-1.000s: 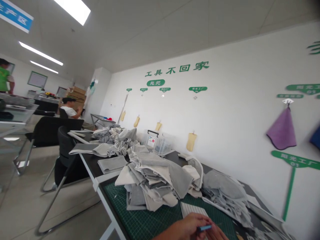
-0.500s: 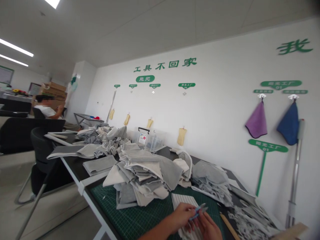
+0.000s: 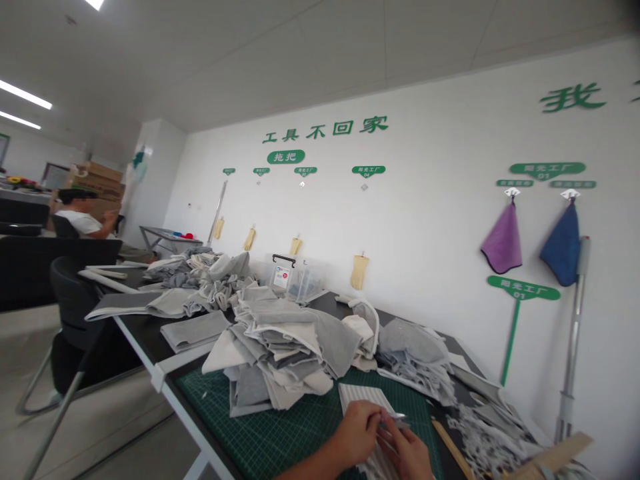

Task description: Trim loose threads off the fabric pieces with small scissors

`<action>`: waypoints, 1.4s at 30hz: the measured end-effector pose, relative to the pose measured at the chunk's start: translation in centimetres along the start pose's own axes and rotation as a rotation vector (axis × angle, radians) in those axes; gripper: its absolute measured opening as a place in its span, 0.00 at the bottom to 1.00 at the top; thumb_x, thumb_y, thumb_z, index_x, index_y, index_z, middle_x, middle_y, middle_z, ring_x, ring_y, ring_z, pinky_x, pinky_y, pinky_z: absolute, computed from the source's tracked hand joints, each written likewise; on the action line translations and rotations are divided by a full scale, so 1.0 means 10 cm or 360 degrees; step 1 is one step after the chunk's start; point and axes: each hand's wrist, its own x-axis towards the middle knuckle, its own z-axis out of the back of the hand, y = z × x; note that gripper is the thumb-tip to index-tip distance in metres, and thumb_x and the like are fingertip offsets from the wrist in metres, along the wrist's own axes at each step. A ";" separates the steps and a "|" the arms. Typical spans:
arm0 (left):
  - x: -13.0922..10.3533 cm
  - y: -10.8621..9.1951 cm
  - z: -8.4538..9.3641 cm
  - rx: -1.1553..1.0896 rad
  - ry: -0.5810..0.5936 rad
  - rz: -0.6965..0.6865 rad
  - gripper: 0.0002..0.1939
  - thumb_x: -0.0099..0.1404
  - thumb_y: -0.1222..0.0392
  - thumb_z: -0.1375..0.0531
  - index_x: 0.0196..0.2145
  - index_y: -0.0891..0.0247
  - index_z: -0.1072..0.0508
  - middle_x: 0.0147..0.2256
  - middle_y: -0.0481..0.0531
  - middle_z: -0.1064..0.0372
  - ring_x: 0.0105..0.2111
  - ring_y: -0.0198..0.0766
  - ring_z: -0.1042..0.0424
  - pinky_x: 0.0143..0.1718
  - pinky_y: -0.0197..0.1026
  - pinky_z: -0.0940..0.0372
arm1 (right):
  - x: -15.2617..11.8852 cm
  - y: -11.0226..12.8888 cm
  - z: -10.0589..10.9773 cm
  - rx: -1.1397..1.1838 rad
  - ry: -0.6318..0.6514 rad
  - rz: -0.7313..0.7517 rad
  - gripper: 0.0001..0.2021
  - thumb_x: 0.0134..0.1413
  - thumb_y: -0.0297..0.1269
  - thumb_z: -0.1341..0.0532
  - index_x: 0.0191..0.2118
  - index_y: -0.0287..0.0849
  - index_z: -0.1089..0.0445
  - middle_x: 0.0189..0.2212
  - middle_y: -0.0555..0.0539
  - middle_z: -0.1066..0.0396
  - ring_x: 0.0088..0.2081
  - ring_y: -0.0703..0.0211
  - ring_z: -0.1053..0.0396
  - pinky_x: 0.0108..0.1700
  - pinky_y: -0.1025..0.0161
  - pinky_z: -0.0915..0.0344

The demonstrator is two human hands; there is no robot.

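My left hand (image 3: 356, 432) and my right hand (image 3: 406, 452) meet in the lower right, fingertips pressed together. Between them is a pair of small scissors (image 3: 399, 417); only the shiny blade end shows past the fingers, while the handles are covered. Both hands are closed around it, though the exact grip of each is hidden. Beneath them lies a pale ribbed cloth (image 3: 364, 396) on the green cutting mat (image 3: 260, 437). Just beyond my left hand rises a large pile of folded grey and white cloths (image 3: 290, 340).
Right of my hands lie a wooden strip (image 3: 451, 450), shredded grey scraps (image 3: 493, 430) and a wooden board (image 3: 555, 457). More grey cloth (image 3: 415, 350) lies behind. Clear plastic boxes (image 3: 304, 283) stand by the wall. A person (image 3: 83, 217) sits far left, beyond a black chair (image 3: 75, 327).
My hands have drawn closer together, and the blue handles of the scissors are now covered by my fingers. The whole view has shifted slightly, with everything sliding left.
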 end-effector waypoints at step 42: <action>-0.08 -0.04 0.08 0.0397 0.0094 -0.0286 0.15 0.66 0.59 0.51 0.45 0.61 0.29 0.35 0.54 0.31 0.38 0.38 0.33 0.42 0.38 0.40 | -0.01 -0.02 0.06 0.0304 -0.0052 0.0055 0.13 0.29 0.30 0.28 0.29 0.36 0.26 0.28 0.45 0.23 0.32 0.59 0.26 0.35 0.68 0.27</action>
